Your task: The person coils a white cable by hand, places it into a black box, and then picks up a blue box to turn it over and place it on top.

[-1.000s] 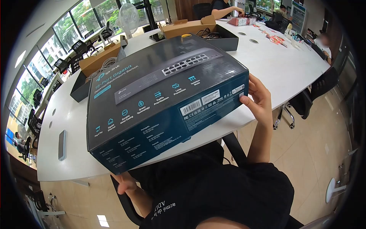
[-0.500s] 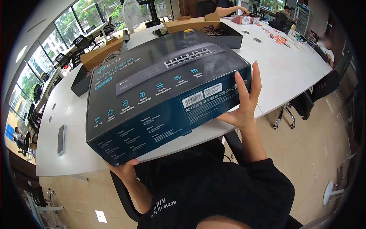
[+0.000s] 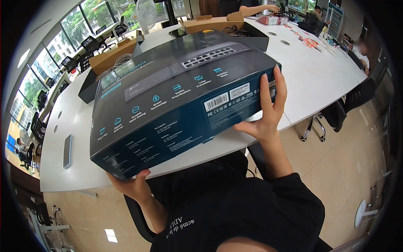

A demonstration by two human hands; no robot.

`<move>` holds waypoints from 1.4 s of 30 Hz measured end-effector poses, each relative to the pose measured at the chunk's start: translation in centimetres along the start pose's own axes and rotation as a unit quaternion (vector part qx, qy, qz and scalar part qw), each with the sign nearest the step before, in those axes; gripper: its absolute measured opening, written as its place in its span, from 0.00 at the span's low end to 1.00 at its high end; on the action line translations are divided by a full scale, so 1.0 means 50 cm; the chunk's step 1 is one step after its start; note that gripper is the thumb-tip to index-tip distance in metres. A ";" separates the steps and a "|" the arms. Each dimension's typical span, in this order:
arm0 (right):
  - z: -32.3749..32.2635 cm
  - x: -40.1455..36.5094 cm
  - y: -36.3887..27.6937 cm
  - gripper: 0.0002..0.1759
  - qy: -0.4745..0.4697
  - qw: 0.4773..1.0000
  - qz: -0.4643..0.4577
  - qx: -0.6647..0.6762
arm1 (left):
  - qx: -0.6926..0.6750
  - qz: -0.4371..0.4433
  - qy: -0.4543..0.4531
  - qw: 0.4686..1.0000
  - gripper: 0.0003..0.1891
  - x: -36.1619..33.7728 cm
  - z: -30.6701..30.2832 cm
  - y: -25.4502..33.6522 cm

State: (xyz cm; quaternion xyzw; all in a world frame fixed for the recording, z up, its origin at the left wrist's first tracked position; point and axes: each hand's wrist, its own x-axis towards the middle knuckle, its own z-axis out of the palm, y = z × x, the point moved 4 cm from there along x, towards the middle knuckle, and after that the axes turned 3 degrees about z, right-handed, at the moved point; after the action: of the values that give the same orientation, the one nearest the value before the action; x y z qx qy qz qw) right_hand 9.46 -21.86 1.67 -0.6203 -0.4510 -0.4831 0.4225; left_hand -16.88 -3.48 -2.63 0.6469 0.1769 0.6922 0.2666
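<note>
A large dark network switch box [image 3: 168, 117], printed with a picture of a 16-port switch, is tilted in front of me over the near edge of the white table. My left hand [image 3: 133, 187] grips its lower left corner from below, the thumb on the near face and the other fingers mostly hidden under the box. My right hand [image 3: 268, 109] holds the right end, fingers up along the side and thumb at the lower edge. The barcode label faces me, near my right hand.
On the white table [image 3: 315, 80], a phone-like slab [image 3: 67, 151] lies at the left. Behind the box are an open carton with grey cable [image 3: 121, 61] and another open carton [image 3: 256, 42] with black cables. A co-worker's arm [image 3: 258, 10] reaches over a red box [image 3: 272, 19]. An office chair [image 3: 348, 105] stands at right.
The box has tipped slightly, its left end shifting left and its top face turning flatter to my view. Both hands have kept hold of it. The co-worker's arm in the background has moved.
</note>
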 end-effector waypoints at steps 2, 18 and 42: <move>0.001 0.000 -0.001 0.54 -0.006 1.000 0.000 -0.008 | -0.007 -0.016 -0.001 1.000 0.40 0.000 -0.001 -0.002; 0.011 0.012 0.003 0.77 -0.092 0.974 0.195 0.077 | -0.011 -0.061 -0.019 0.998 0.33 -0.007 0.020 0.011; 0.113 0.028 0.131 0.70 -0.392 0.885 0.147 0.205 | 0.084 -0.090 -0.308 0.943 0.25 0.102 0.098 -0.075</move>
State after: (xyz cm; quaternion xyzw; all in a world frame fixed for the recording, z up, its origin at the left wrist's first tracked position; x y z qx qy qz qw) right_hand 17.22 -17.77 1.47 -0.7178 -0.5727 -0.0294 0.3949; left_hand -11.61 2.04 -0.27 0.8303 0.2012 0.4144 0.3136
